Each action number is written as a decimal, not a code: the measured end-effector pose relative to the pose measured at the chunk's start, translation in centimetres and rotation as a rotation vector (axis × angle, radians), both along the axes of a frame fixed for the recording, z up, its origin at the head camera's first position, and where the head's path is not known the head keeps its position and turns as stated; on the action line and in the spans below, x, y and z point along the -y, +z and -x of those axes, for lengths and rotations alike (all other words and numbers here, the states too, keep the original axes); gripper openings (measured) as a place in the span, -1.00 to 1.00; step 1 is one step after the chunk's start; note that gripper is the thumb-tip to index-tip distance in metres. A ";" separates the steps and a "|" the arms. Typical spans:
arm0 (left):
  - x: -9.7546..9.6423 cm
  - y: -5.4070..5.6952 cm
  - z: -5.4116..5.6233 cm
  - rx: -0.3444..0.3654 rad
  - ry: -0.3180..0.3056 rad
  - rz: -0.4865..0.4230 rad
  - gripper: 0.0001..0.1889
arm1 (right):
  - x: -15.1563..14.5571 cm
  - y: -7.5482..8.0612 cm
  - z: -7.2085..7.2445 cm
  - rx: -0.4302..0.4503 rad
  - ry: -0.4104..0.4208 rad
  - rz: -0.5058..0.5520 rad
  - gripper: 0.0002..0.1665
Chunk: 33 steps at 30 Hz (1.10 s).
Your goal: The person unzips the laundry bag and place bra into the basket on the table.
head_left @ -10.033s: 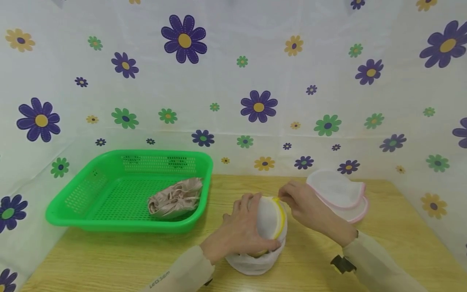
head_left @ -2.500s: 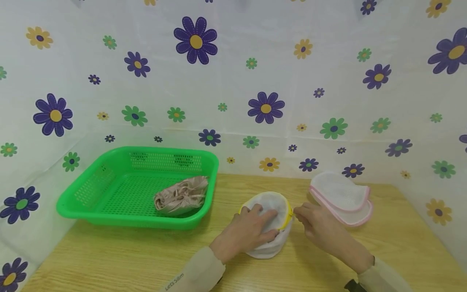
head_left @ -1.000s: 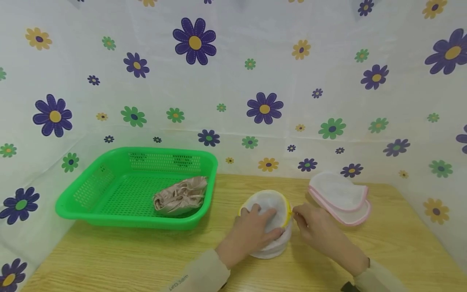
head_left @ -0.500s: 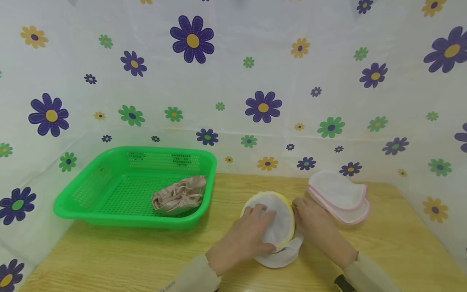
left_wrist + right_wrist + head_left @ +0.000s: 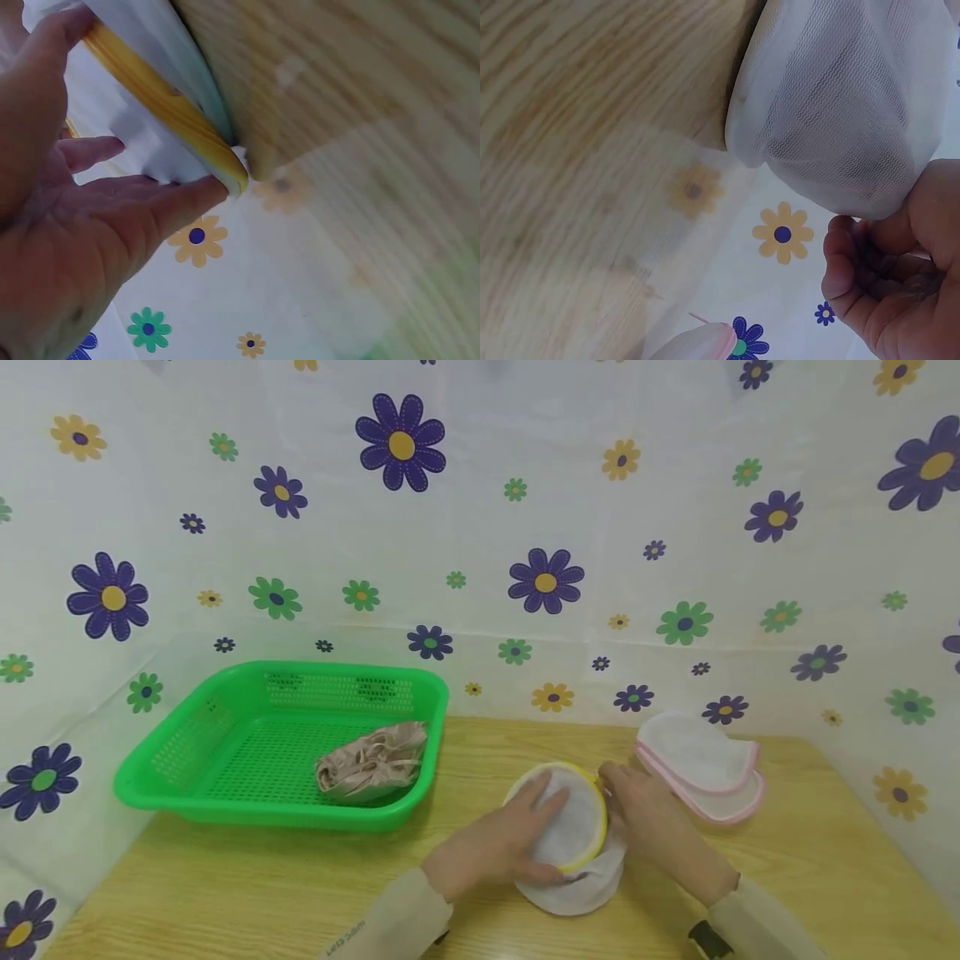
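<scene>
A white mesh laundry bag (image 5: 570,827) with a round, yellow-trimmed top stands on the table, its soft side bulging out at the lower right. My left hand (image 5: 495,843) spans the top; in the left wrist view its thumb and fingers grip the yellow rim (image 5: 157,94). At the right side of the rim, my right hand (image 5: 652,818) pinches the bag's edge. The right wrist view has curled fingers (image 5: 841,270) and thumb against the mesh (image 5: 840,112); what exactly lies between them is hidden. The bag's inside cannot be seen.
To the left, a green plastic basket (image 5: 262,814) holds a bundled, shiny beige cloth (image 5: 375,764). Behind my right hand lie white mesh pieces with pink edging (image 5: 705,760), overlapping. A flower-printed sheet (image 5: 480,510) hangs at the back of the wooden table (image 5: 262,893).
Over ten seconds, the bag's yellow-rimmed top has turned to face up more. In the last second the bag has tipped slightly, its loose side spreading lower right. Both hands remain on it.
</scene>
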<state>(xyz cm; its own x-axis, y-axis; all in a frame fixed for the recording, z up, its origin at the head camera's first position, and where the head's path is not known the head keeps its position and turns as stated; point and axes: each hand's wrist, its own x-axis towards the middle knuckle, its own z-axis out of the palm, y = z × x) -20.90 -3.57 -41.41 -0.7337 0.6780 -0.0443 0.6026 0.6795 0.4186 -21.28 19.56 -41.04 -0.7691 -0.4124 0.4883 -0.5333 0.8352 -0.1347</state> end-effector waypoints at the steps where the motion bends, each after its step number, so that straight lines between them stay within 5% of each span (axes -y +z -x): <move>1: 0.1 -0.1 0.1 0.021 0.001 -0.003 0.07 | 0.0 0.0 0.0 -0.006 0.005 0.007 -0.79; 9: 0.0 -0.4 0.2 0.094 0.032 0.007 0.09 | -0.2 0.2 0.3 -0.032 0.021 0.028 -0.75; 33: -0.1 0.0 -0.4 0.077 0.016 0.061 0.07 | -0.3 0.1 -0.1 0.027 0.014 0.063 -0.71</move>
